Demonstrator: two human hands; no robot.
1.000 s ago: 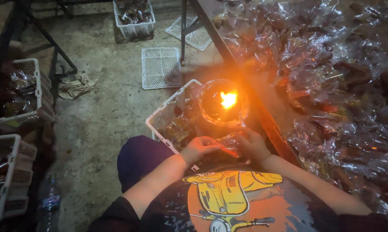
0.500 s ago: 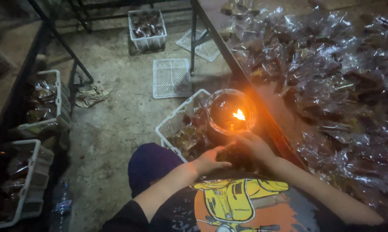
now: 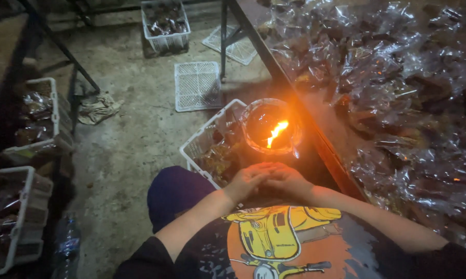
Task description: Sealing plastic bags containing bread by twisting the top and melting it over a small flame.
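- Your left hand (image 3: 249, 180) and right hand (image 3: 287, 179) meet just below the flame, fingertips touching, both curled inward and pressed together. What they pinch between them you cannot tell from here; it is hidden under the fingers.
- Directly at 12 o'clock from your hands stands a round glass bowl (image 3: 270, 127), clear and shiny, with an orange flame (image 3: 277, 132) burning inside and throwing a warm glow over the table edge.
- At 10 o'clock from your hands sits a white plastic basket (image 3: 206, 147), lattice-walled and square-cornered, holding crinkled clear packets with dark contents.
- From 1 to 3 o'clock, the table (image 3: 315, 139) carries a deep heap of clear plastic packets (image 3: 398, 88), glossy, wrinkled, each with a dark lump inside.
- At 11 o'clock on the rough concrete floor lies a flat white mesh lid (image 3: 197, 86); further up, another filled white crate (image 3: 166, 23).
- At 9 o'clock, a crumpled rag (image 3: 97, 107) lies on the floor, and stacked white crates (image 3: 36, 124) sit on a dark rack.
- At 8 o'clock stands a clear plastic bottle (image 3: 65, 250).
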